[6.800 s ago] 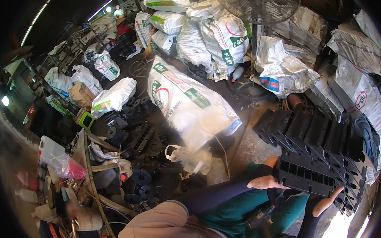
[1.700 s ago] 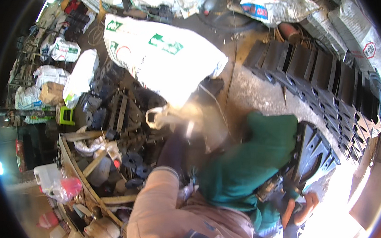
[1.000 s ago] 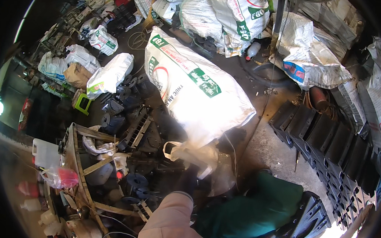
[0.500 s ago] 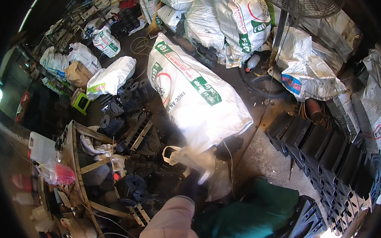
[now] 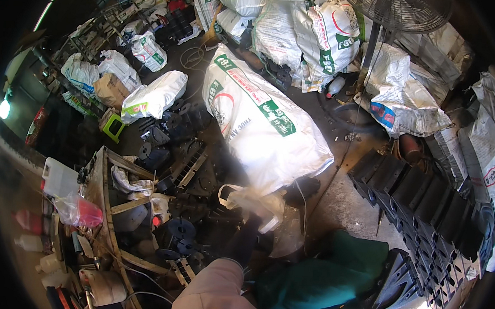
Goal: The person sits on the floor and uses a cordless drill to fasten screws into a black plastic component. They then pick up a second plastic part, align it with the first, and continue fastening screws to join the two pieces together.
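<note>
A worker's dark left sleeve [image 5: 241, 245] reached to a pale plastic bag [image 5: 246, 197] at six o'clock; the left hand's grip there could not be told, and the right was out of frame. A white printed sack [image 5: 271, 128] lay at the bag's twelve o'clock, stacked black parts [image 5: 418, 200] at three.

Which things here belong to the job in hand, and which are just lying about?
Seemingly job-related:
pale plastic bag at the end of the left sleeve
black part beside the trouser leg
stacked black parts

Lying about:
white sacks behind
brown bag
white jug
</note>
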Demonstrator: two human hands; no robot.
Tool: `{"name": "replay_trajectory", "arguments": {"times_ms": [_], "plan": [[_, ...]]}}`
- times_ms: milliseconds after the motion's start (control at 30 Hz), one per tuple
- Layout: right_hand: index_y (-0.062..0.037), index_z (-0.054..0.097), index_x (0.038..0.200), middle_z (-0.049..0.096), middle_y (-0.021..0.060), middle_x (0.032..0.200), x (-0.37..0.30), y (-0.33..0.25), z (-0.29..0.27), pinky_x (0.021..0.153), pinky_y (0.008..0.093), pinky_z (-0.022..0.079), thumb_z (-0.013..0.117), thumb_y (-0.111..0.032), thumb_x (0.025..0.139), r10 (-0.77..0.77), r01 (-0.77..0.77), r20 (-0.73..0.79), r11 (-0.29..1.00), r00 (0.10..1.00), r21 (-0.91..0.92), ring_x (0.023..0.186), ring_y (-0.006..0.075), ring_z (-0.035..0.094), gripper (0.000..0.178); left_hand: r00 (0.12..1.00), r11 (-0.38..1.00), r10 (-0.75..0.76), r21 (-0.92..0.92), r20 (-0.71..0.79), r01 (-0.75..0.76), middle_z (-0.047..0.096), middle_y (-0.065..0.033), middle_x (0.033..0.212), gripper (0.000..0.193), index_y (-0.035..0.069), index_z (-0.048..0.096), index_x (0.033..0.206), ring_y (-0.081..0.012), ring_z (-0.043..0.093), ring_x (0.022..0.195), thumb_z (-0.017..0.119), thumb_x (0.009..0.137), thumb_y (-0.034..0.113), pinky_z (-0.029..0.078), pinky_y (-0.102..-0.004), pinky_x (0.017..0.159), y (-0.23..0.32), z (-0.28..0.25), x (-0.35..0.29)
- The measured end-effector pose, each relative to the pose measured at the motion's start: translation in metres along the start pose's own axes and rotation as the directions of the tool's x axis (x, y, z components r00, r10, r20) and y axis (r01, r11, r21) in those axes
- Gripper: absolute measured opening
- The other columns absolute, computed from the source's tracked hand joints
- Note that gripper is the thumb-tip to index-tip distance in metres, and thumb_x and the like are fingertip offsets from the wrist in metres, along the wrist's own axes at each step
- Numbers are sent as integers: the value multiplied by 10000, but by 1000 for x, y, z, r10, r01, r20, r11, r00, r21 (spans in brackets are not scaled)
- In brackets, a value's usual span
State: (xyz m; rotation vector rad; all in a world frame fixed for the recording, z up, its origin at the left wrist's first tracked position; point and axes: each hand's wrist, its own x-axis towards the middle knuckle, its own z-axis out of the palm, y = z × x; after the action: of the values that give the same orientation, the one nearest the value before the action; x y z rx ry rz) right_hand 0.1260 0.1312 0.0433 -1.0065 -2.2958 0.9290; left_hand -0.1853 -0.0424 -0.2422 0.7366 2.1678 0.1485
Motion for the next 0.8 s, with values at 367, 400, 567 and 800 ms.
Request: {"name": "replay_trajectory", "arguments": {"times_ms": [367,400,567,800], "plan": [[-7,649,1045,612,112,812,-20,-6,-18,662,348,495,722,-36,765,-32,32,-8,998,999,46,702,258,617,291,994,959,-91,-274,-54,73,540,-120,666,303,29,558,823,-252,500,520,531,963,296,413,-351,504,-7,-6,-8],[-7,650,1043,613,111,807,-26,-5,-23,659,346,496,723,-34,764,-26,27,-9,998,1000,51,698,256,618,290,993,942,-105,-327,-58,80,538,-119,665,304,30,557,821,-251,499,519,531,963,297,412,-349,503,-10,-6,-10],[-9,658,1034,617,102,783,-66,-2,-40,644,339,499,725,-23,758,7,-7,12,998,1000,56,676,249,621,285,993,375,-73,-920,96,117,533,-116,658,310,30,554,813,-245,492,512,531,966,299,408,-343,497,-25,-17,-44],[-11,668,1021,623,90,750,-99,-30,-71,622,328,503,729,-8,749,-94,90,28,989,995,117,645,238,626,279,924,-29,381,-1000,-10,1,467,-78,628,373,50,499,746,-145,393,491,532,983,336,317,-260,465,56,-62,-146]]}}
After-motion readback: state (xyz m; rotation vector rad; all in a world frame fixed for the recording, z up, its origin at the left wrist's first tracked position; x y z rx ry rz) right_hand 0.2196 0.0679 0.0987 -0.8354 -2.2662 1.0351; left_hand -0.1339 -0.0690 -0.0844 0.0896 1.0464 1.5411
